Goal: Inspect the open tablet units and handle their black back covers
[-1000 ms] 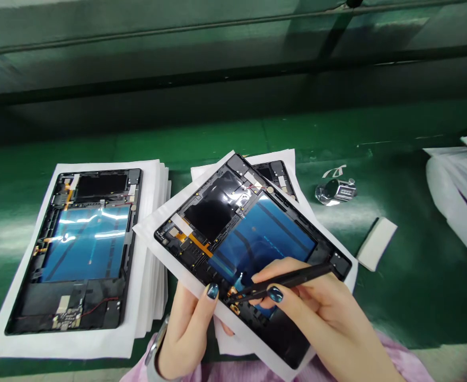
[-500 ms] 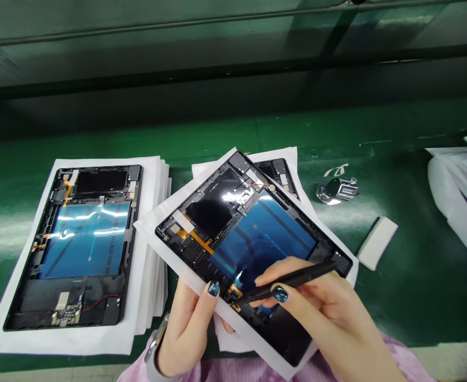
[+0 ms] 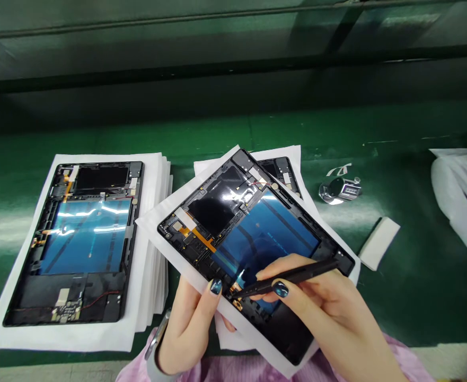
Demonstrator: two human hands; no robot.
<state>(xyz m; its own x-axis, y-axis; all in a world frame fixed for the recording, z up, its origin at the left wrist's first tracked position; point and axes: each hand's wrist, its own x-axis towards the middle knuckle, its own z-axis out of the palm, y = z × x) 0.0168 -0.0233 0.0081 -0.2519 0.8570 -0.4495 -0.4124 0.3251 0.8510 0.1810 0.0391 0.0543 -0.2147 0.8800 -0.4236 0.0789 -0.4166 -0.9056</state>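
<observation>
Tool tip has shifted: half a second ago at the lower gold contact (image 3: 238, 304), now back beside the upper one (image 3: 236, 287). Suggests, in my judgement, attention to both contacts. Open tablet (image 3: 267, 228) is held tilted on a white sheet (image 3: 150, 225), above the middle of the near edge of the table (image 3: 416, 276). Right hand (image 3: 316, 303): fingers closed round the black tool (image 3: 311, 270). Left hand (image 3: 195, 324): gripping tablet and sheet, thumb on top; grip unchanged.

Glossy blue film (image 3: 275, 228), matt black tool (image 3: 297, 275), smooth paper-like sheets (image 3: 148, 233)
</observation>
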